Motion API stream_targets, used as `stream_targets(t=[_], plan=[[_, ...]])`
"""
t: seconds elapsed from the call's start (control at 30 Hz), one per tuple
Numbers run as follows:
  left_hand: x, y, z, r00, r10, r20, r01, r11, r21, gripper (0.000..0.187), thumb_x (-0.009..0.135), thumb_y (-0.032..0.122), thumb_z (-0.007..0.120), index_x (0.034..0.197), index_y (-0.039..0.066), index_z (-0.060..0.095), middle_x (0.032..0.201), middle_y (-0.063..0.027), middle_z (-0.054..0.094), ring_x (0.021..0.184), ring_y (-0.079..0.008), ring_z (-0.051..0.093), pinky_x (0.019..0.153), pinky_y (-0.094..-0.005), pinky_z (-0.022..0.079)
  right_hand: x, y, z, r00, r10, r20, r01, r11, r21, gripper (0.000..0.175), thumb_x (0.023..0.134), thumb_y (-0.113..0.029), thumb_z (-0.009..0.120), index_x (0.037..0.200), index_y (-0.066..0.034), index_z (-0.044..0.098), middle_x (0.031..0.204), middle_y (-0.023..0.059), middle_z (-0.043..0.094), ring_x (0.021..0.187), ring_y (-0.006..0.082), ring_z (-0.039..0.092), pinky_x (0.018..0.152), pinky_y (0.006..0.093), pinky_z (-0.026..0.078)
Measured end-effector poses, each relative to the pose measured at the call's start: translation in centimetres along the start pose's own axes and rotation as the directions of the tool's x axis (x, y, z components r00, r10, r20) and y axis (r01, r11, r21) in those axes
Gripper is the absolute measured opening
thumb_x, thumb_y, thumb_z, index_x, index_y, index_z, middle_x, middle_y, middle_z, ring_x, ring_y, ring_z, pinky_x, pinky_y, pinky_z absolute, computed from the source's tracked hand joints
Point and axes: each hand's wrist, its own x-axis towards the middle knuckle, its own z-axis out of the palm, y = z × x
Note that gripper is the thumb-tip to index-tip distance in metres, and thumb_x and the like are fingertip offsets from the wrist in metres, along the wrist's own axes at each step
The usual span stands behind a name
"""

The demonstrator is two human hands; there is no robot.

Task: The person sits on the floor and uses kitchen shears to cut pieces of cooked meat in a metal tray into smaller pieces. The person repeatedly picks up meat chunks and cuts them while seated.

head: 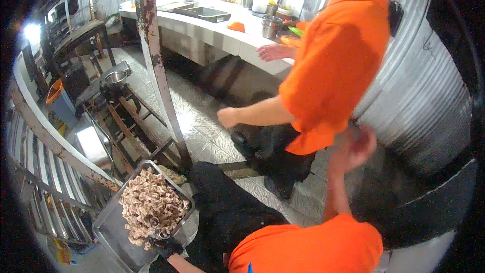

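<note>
My left hand (168,248), in a black glove, grips the near side of a rectangular metal tray (113,231), its fingers reaching inside the rim. Heaped in the tray are pale brown, crinkled pieces of food (151,201), possibly sliced meat. By the gloved fingers lies a shiny metal tool with ring-shaped handles (163,232), perhaps scissors. My bare right hand (358,149) is raised on the right, blurred by motion; whether it holds the dark patch beside it is unclear. Close to it stands a person in an orange shirt (337,60).
A rusty painted post (149,45) rises ahead. White-tiled counter (227,41) carries trays, pots and an orange bowl (236,26). To the left are a wooden frame (125,132), a steel bowl (115,77) and a grey bin (62,106). Corrugated metal sheeting (420,94) bounds the right.
</note>
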Motion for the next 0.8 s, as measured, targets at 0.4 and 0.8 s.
stream_targets(t=[0.4, 0.8], plan=[[-3.2, 1.0, 3.5, 0.994, 0.089, 0.055, -0.079, 0.984, -0.162, 0.043, 0.096, 0.042, 0.044, 0.120, 0.008, 0.053, 0.117, -0.0083, 0.053, 0.103, -0.0270, 0.048, 0.091, -0.0413, 0.038, -3.7, 8.6, 47.5, 0.980, 0.190, 0.060, -0.194, 0.979, 0.060, 0.078, 0.077, -0.039, 0.074, 0.134, 0.0021, 0.041, 0.138, 0.0213, 0.042, 0.126, 0.0369, 0.040, 0.104, 0.0450, 0.033], [-4.8, 1.8, -0.4, 0.984, 0.170, -0.051, -0.178, 0.944, -0.279, 0.032, 0.096, 0.035, 0.044, 0.108, 0.010, 0.059, 0.100, -0.0053, 0.058, 0.090, -0.0209, 0.051, 0.081, -0.0371, 0.040, -23.6, 4.3, 40.2, 0.663, 0.112, 0.740, -0.466, 0.835, 0.291, 0.046, 0.083, -0.020, 0.066, 0.122, 0.0017, 0.054, 0.117, 0.0246, 0.059, 0.112, 0.0394, 0.054, 0.097, 0.0452, 0.042]])
